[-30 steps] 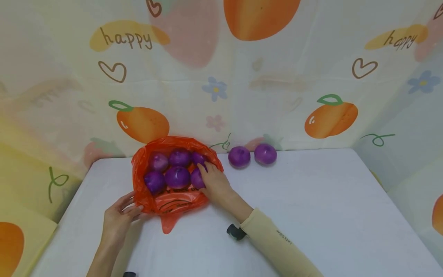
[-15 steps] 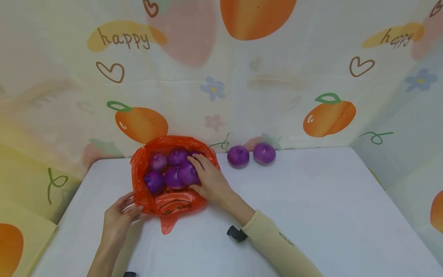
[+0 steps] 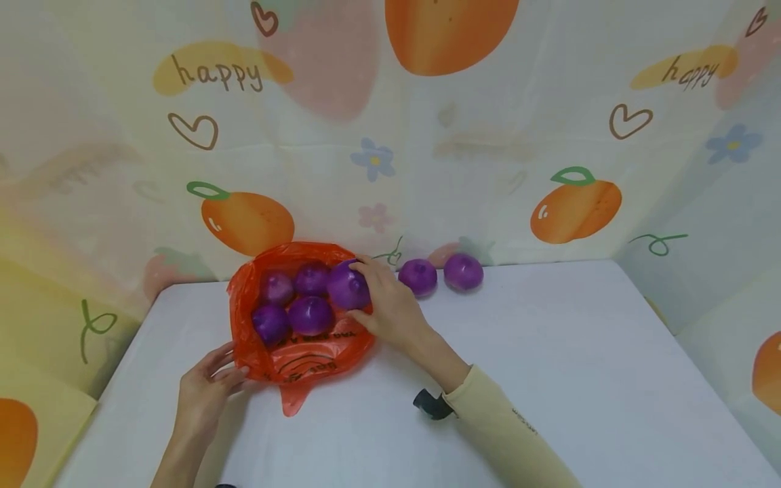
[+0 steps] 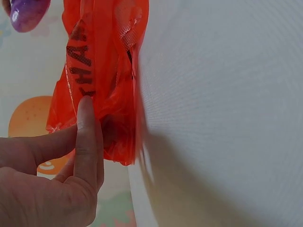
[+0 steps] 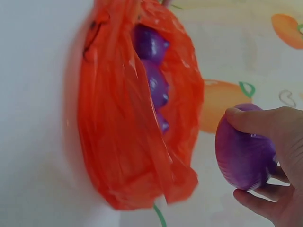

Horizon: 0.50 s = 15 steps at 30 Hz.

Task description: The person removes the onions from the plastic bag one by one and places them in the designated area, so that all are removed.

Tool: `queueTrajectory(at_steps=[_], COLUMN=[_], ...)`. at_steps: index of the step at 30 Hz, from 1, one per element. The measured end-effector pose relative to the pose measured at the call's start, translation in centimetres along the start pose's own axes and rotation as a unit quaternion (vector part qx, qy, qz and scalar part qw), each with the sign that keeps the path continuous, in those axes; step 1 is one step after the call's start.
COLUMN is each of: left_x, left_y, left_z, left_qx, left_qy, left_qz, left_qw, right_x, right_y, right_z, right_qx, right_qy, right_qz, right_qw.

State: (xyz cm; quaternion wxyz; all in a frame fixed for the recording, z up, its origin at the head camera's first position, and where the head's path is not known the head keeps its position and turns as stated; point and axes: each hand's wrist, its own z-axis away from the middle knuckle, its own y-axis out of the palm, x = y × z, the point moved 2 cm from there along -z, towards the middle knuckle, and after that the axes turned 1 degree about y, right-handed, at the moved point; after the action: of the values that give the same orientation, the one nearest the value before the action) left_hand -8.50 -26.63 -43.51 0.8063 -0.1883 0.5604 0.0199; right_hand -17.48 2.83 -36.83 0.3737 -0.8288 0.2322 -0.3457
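An orange-red plastic bag point(image 3: 317, 362) lies with its mouth spread toward me on the white table, several purple onions point(image 3: 311, 316) inside. My right hand point(image 3: 399, 308) grips another purple onion point(image 5: 244, 151) between thumb and fingers. That onion overlaps the bag's right rim in the head view, and the right wrist view has it outside the bag's mouth. At the bag's left side, my left hand point(image 3: 201, 396) holds the plastic, thumb toward me. Dark printed letters show on the bag beside the left fingers point(image 4: 85, 137) in the left wrist view.
Two more purple onions, a nearer one point(image 3: 418, 278) and a farther-right one point(image 3: 464, 272), sit at the table's back edge, right of the bag. Behind the white table point(image 3: 549, 352) hangs a printed cloth point(image 3: 415, 196). A black piece point(image 3: 433, 405) sits at the right sleeve's cuff.
My right hand has drawn an onion from the bag's right part, first leftward over the others, then up and right to the rim. The left hand has stayed at the bag.
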Motion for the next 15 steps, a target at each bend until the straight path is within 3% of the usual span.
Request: queueTrajectory(at_steps=[10,15], left_x=[0.0,0.2], left_y=[-0.3,-0.2], left_z=[0.0,0.0], left_qx=[-0.002,-0.008], left_qy=[0.004,0.01], left_qz=[-0.007,-0.008], left_qw=[1.0,0.9999], right_x=[-3.1,-4.8], right_y=[-2.8,-4.0], right_z=[0.8,1.5], right_qx=[-0.061,-0.081], right_qy=[0.021,0.074], right_qz=[0.024,0.027], right_qw=[0.998,0.994])
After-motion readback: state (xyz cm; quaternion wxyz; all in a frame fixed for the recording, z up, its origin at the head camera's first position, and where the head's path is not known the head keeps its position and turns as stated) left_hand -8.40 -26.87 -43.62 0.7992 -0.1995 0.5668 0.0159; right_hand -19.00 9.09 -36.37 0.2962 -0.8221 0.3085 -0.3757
